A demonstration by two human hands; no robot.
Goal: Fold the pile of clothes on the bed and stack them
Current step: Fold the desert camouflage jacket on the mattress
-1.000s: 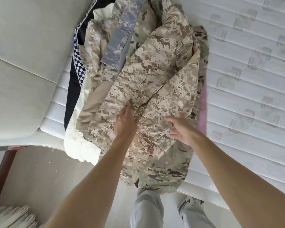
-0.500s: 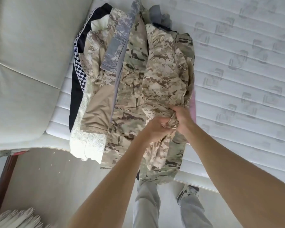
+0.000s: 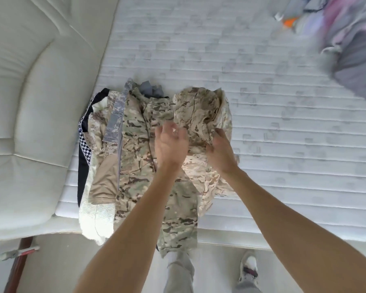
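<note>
A tan desert-camouflage garment (image 3: pixel 201 115) lies bunched at the right side of a pile of clothes on the white mattress (image 3: pixel 283 155). My right hand (image 3: pixel 219 151) grips its right edge. My left hand (image 3: pixel 171 142) hovers over its left edge with fingers apart, holding nothing that I can see. Left of it lies a green-brown camouflage garment (image 3: pixel 140 149), hanging over the bed's edge. Further left are a grey digital-camouflage strip (image 3: pixel 115 121), a tan piece (image 3: pixel 105 178), a white lacy piece (image 3: pixel 95 218) and a black piece with checkered trim (image 3: pixel 82 144).
A cream padded headboard (image 3: pixel 30 102) runs along the left. A blurred heap of grey and pink clothes (image 3: pixel 351 39) sits at the far right of the bed. My legs and a shoe (image 3: pixel 248 269) stand on the pale floor below. A dark wooden leg (image 3: pixel 17 269) is at bottom left.
The tan desert-camouflage garment has been pulled off the pile's middle toward the right and bunched up. My left hand has let go and spread its fingers. The view has pulled back.
</note>
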